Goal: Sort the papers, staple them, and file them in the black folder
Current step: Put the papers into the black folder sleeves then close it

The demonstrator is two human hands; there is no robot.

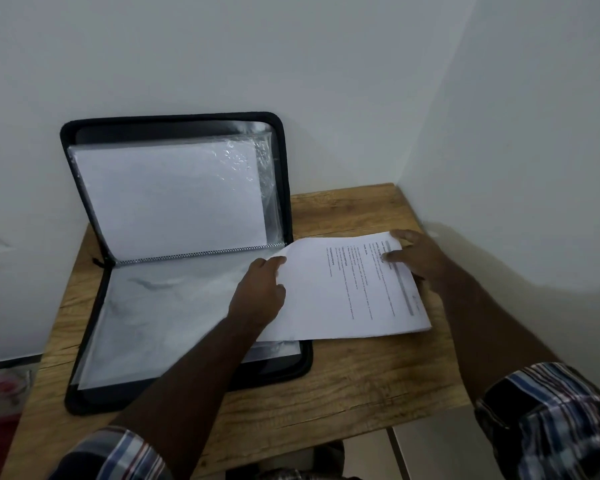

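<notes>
Both hands (260, 289) (418, 254) holding papers (347, 292), lengthwise toward folder (174, 129)

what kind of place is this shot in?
Probably a home or small office corner, not a lab. A small wooden table is pushed into a corner of plain white walls, with an open black folder of clear sleeves leaning on the wall and printed papers under both hands.

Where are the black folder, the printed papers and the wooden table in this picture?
black folder (174, 120): head view, on the zipped top rim of its raised cover.
printed papers (340, 299): head view, on the middle of the top sheet.
wooden table (361, 386): head view, on bare wood below the papers.
</notes>
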